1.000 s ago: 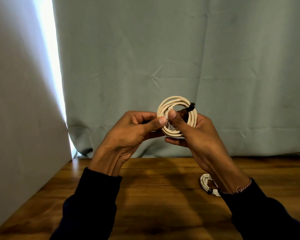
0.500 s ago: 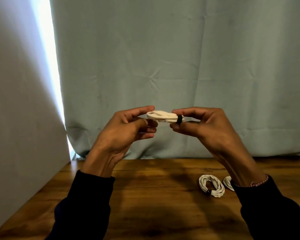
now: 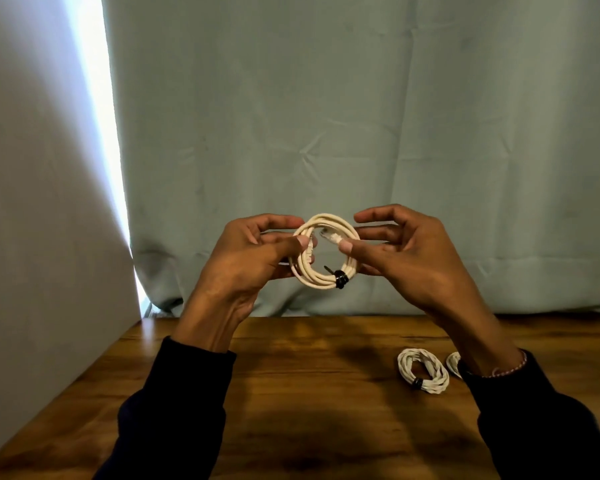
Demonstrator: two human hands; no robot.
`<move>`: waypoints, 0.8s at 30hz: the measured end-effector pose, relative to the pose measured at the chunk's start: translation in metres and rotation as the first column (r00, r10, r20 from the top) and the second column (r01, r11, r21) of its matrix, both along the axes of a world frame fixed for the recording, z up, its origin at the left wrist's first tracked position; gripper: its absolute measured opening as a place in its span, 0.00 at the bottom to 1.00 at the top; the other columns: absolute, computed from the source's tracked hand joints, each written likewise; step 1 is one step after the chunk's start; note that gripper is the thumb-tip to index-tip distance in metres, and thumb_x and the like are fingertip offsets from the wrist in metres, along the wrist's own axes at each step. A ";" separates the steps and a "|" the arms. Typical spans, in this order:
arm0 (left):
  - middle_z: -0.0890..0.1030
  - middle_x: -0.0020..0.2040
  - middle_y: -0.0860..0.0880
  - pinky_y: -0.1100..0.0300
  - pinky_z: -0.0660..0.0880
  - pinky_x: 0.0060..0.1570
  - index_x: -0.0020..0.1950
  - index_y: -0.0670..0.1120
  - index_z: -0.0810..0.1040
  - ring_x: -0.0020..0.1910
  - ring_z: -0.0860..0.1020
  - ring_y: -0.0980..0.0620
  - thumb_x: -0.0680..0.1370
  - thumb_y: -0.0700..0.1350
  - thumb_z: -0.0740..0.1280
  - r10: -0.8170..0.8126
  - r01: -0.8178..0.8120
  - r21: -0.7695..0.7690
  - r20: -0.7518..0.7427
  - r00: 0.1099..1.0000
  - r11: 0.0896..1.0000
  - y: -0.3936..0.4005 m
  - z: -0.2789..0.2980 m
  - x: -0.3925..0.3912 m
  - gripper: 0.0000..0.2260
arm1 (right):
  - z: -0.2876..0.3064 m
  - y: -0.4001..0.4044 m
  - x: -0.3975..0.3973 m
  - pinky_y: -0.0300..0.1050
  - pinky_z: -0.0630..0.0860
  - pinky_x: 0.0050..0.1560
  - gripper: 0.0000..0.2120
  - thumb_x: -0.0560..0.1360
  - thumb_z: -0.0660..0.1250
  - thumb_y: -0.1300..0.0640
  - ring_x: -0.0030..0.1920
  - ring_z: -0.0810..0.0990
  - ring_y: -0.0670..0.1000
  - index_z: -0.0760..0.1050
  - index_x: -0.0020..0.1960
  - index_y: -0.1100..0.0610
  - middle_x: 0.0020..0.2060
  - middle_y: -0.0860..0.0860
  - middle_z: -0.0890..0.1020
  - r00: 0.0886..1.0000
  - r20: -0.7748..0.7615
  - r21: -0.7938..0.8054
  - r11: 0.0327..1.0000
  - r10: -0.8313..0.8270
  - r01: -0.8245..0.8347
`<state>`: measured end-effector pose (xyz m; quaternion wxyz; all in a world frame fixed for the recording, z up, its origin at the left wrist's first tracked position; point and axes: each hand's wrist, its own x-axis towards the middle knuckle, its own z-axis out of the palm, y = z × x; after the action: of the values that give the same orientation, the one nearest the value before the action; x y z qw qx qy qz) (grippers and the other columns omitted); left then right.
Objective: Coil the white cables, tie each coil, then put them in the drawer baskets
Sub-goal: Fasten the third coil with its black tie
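Observation:
A coiled white cable point(image 3: 321, 277) hangs upright in the air above the wooden table point(image 3: 291, 393), its round face towards me. A black tie point(image 3: 341, 279) wraps its lower right side. My left hand point(image 3: 253, 258) pinches the coil's left side between thumb and fingers. My right hand point(image 3: 406, 254) pinches its right side, thumb on a clear plug end point(image 3: 330, 235). Two more tied white coils lie on the table at the right: one coil point(image 3: 423, 371) in full view, the other coil point(image 3: 453, 364) mostly hidden behind my right wrist.
A grey-green curtain point(image 3: 361, 133) hangs right behind the table's far edge. A white wall point(image 3: 42, 202) closes the left side, with a bright gap of light beside the curtain. No drawer or basket is in view.
The coil turned from edge-on and flat half a second ago to upright and facing me. The black tie went from the top right to the lower right. Both hands kept their hold.

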<state>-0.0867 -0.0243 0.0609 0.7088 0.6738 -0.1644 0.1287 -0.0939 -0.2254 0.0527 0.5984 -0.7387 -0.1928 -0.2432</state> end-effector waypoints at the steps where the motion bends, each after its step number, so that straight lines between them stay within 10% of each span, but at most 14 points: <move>1: 0.87 0.44 0.43 0.53 0.82 0.41 0.58 0.39 0.80 0.40 0.86 0.45 0.75 0.34 0.72 -0.016 0.016 0.026 -0.002 1.000 1.000 -0.001 0.000 -0.001 0.12 | -0.001 0.001 0.002 0.47 0.85 0.43 0.22 0.67 0.80 0.55 0.44 0.87 0.48 0.80 0.59 0.53 0.49 0.50 0.86 0.998 0.022 -0.064 0.997 -0.052 0.053; 8: 0.87 0.42 0.47 0.62 0.81 0.38 0.55 0.42 0.83 0.39 0.86 0.50 0.72 0.40 0.77 0.073 -0.091 0.177 0.101 0.992 0.980 -0.017 -0.006 -0.005 0.13 | -0.009 0.007 0.003 0.41 0.83 0.47 0.16 0.73 0.76 0.50 0.43 0.84 0.41 0.83 0.59 0.50 0.46 0.42 0.85 0.922 0.317 -0.324 0.888 -0.223 0.326; 16: 0.87 0.40 0.49 0.62 0.81 0.38 0.54 0.45 0.84 0.35 0.85 0.55 0.75 0.40 0.74 0.233 -0.269 0.207 0.182 0.955 0.941 -0.025 -0.012 -0.002 0.08 | -0.013 0.014 0.007 0.52 0.81 0.50 0.23 0.83 0.61 0.53 0.43 0.85 0.53 0.68 0.75 0.59 0.43 0.56 0.86 0.889 0.411 -0.567 0.706 -0.204 0.424; 24: 0.87 0.41 0.48 0.55 0.82 0.43 0.54 0.44 0.83 0.40 0.86 0.50 0.74 0.37 0.75 0.117 -0.134 0.155 0.114 0.987 0.979 -0.017 -0.007 -0.003 0.10 | -0.007 0.007 0.001 0.43 0.83 0.51 0.18 0.74 0.74 0.52 0.42 0.85 0.41 0.81 0.63 0.47 0.48 0.46 0.87 0.975 0.136 -0.258 0.944 -0.175 0.205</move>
<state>-0.0901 -0.0415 0.0541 0.6324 0.7307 -0.1684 0.1943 -0.0928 -0.2182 0.0456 0.4539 -0.8140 -0.1850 -0.3117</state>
